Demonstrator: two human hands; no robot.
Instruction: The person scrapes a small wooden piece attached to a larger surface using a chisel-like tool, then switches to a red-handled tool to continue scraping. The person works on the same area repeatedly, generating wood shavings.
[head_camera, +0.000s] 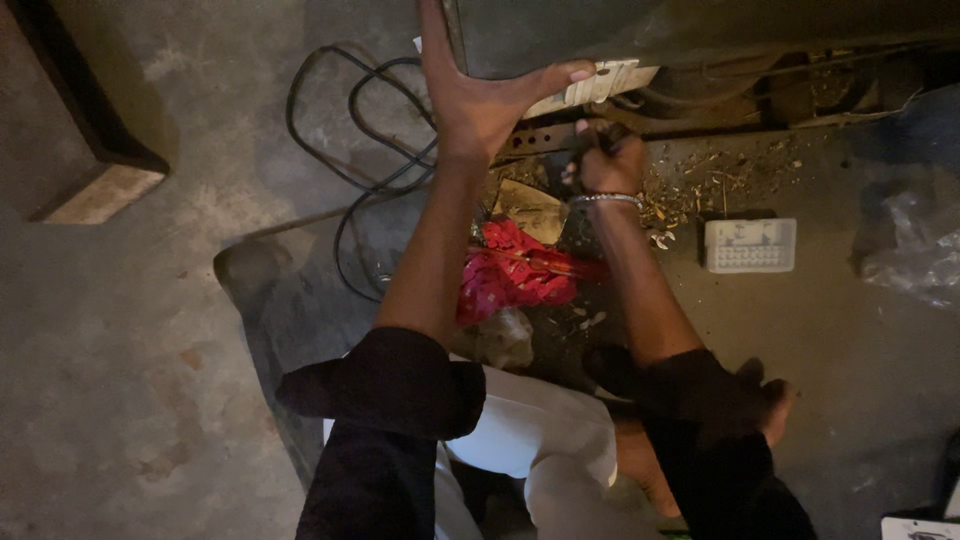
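Bracing left hand (478, 95) spread open on metal frame (560, 135), right hand (610, 160) grip closed on dark tool (592, 140), white compartment box (750, 245) nearby, contents unclear

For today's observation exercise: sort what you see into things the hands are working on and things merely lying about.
In use:
left hand braced on the appliance's underside
right hand gripping a dark tool
white part

Lying about:
black cable
red cloth
white case
plastic bag
wooden block
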